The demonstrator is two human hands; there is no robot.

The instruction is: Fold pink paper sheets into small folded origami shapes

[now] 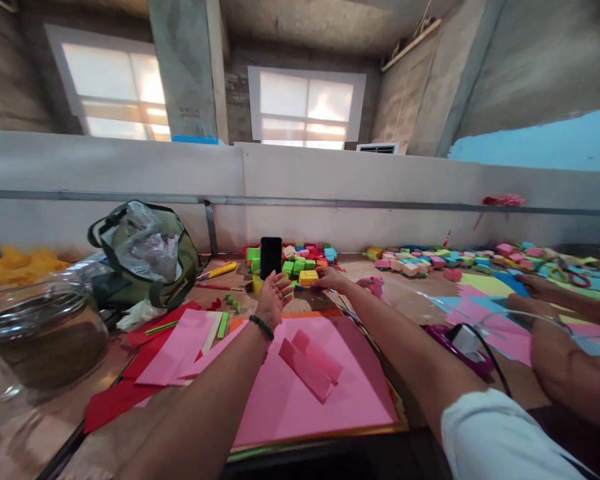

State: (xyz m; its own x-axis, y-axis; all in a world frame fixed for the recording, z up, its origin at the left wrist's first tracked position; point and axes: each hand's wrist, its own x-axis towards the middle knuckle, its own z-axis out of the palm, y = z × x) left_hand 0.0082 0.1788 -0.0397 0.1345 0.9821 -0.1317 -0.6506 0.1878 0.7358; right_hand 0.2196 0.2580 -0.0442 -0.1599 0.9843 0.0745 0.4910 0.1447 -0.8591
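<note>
My left hand (pixel 274 298) is turned palm up with its fingers spread, just below a black smartphone (pixel 271 257) that stands upright. It wears a dark bead bracelet and holds nothing. My right hand (pixel 332 279) reaches in from the right, its fingers closed at the right side of a small yellow paper block (pixel 308 278). Green paper blocks (pixel 294 268) and several in other colours lie behind it. Below my hands, a folded pink paper strip (pixel 313 363) rests on a stack of pink sheets (pixel 360 400).
Left of the stack are red and pink papers, a yellow utility knife (pixel 223 270), a green bag (pixel 177 257) and a glass jar (pixel 45 340). On the right are a purple device (pixel 463 350) with a cable, more paper blocks (pixel 410 260) and another person's hands (pixel 545 313).
</note>
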